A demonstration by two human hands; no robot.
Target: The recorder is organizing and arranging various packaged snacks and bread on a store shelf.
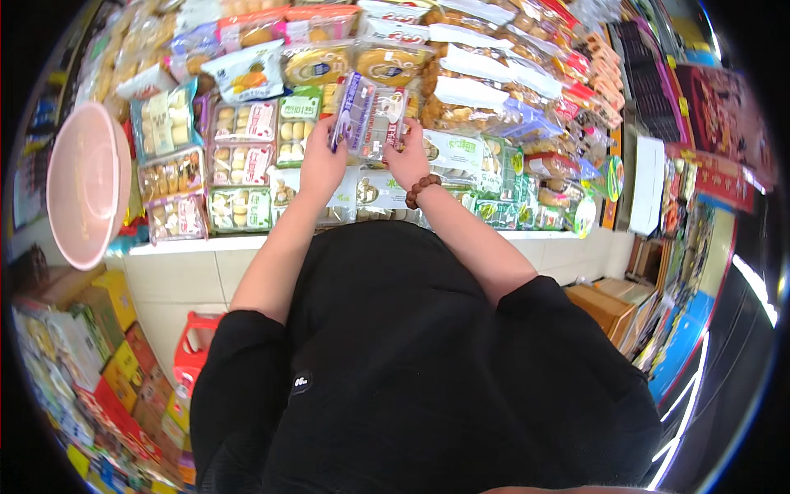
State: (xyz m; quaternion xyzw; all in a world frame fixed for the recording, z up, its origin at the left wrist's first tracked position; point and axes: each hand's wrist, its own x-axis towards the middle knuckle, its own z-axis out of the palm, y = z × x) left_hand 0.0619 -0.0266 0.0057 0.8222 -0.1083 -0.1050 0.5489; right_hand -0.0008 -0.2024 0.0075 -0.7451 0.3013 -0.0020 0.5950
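Observation:
In the middle of the display, my left hand [325,155] grips the left edge of a purple-labelled plastic food pack [354,114]. My right hand [408,154], below which a brown bead bracelet circles the wrist, holds a clear pack with a dark-red label [390,114]. The two packs touch side by side, tilted up above the others; my fingers hide their lower edges. Left of my left hand sit green-labelled packs of round pastries [295,133]. Beside my right hand lies a white-and-green pack [455,151]. Yellow round cakes in bags [318,63] lie beyond the held packs.
A pink plastic basin [86,185] stands at the display's left end. Bagged brown pastries [466,105] fill the back right. The white shelf edge [247,242] runs before me. On the floor are a red plastic stool [194,346], cartons [126,370] and a wooden box [602,309].

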